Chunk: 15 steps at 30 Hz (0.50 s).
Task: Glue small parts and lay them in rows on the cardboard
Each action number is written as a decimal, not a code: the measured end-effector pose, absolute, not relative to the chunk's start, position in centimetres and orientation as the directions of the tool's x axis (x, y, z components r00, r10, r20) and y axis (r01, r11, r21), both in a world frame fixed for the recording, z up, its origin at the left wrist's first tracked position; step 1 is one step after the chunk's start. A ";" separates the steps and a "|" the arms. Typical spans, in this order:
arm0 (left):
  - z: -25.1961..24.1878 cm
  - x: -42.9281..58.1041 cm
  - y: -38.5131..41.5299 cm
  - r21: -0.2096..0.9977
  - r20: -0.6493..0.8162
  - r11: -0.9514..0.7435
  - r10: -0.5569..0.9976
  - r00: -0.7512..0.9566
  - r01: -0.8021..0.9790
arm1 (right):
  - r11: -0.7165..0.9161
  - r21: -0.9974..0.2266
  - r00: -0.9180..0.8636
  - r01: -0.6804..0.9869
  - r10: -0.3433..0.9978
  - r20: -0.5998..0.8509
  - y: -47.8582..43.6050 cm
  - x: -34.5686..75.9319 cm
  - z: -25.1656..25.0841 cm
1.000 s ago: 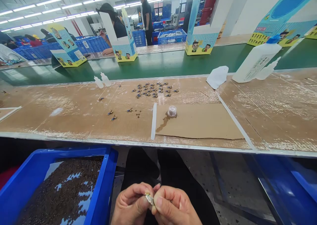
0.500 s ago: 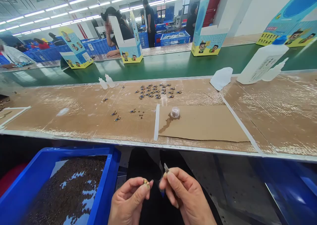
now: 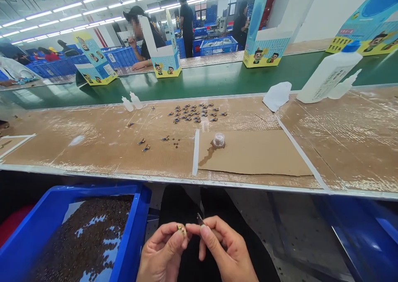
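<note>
- Cardboard-covered bench runs across the view, edge just beyond the lap; green belt behind.
- Left hand pinches a small gold-and-green piece between thumb and fingertips, held above the lap, short of the bench edge. Mostly covered by fingers; shape not readable.
- Right hand grasps a thin, blade-like tool, tip upward; index fingertip at the piece. Contact or near miss: cannot tell.
- Slip risk: pinch is narrow, piece tiny. A sideways push could flick it to lap or floor, nothing beneath to catch it.
- Cut risk, if the tool is sharp: tip stands close to the left fingers.
- Blue bin of dark bits lies left; a piece dropped there would be hard to find.
- Clear cup sits on a stained cardboard sheet; a careless sleeve could tip it.
</note>
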<state>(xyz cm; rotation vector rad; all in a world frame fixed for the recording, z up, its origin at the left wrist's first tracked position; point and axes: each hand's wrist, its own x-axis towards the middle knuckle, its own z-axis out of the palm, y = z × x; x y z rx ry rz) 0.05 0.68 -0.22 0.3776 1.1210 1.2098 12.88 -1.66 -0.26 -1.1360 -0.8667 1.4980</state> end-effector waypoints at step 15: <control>0.4 0.2 0.1 0.752 -0.391 0.373 0.916 0.087 -0.543 | -0.441 -0.705 -0.454 -0.556 0.871 -0.187 -1.0 13.3 0.0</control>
